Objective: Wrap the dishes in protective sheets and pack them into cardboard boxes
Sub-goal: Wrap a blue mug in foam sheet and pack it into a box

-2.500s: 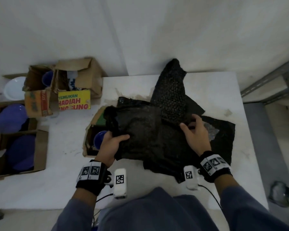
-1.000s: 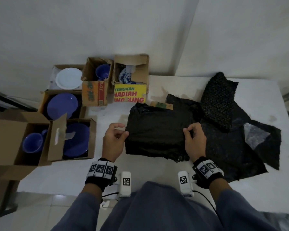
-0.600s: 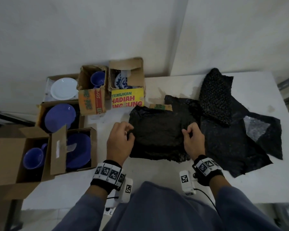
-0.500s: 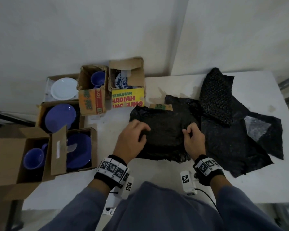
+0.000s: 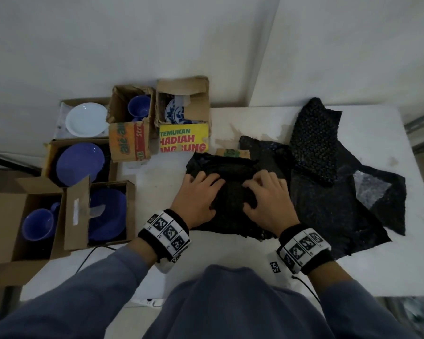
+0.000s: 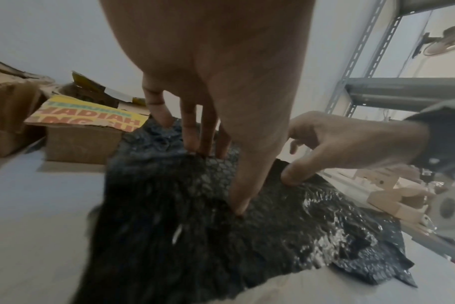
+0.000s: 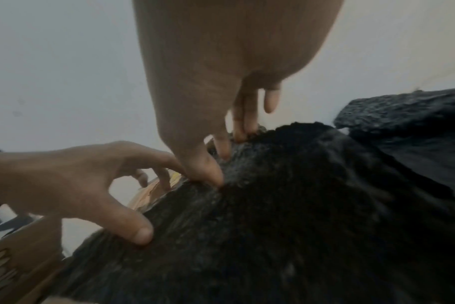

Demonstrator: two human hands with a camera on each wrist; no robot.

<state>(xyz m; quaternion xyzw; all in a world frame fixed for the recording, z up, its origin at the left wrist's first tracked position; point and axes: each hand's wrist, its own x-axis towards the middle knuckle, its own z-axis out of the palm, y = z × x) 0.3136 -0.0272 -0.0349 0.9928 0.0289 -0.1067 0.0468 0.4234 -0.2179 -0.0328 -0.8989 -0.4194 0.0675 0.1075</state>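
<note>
White table (image 5: 267,260) | black bubble-wrap sheets (image 5: 328,206) spread right of the hands | yellow-flapped cardboard box (image 5: 184,140) beyond the left hand | open cardboard boxes (image 5: 123,148) of blue dishes farther left

We see a black bubble-wrap sheet (image 5: 230,192), bumpy plastic that shines a little where light hits it (image 6: 325,236). Another black bubble sheet (image 5: 313,140) has bigger round bumps. A clear plastic patch (image 5: 370,189) looks thin and crinkly. The white table top (image 5: 377,272) is smooth and matt with dull stains. The brown cardboard boxes (image 5: 8,216) are rough, matt paper, with torn edges. The round blue plate (image 5: 80,160) and round white plate (image 5: 86,119) look smooth and glossy. The grey shelf frame (image 6: 403,90) is dull metal.
</note>
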